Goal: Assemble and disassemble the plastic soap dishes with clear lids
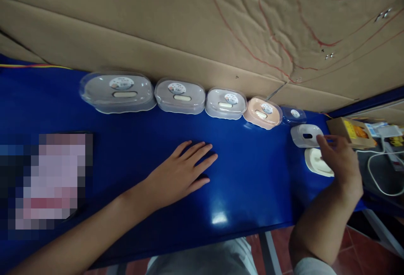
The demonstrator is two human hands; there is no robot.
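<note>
Left hand [184,167] spread flat on blue table [252,174], empty. Right hand [342,157] at slotted white cover [298,136], far right; can't tell if gripping. Probably pickup step; next needs secure edge pinch.

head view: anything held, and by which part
Left hand: nothing. Right hand: fingers at the right edge of the white slotted cover; whether they grip cannot be told.

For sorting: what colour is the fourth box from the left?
The box is peach; see head view.
</note>
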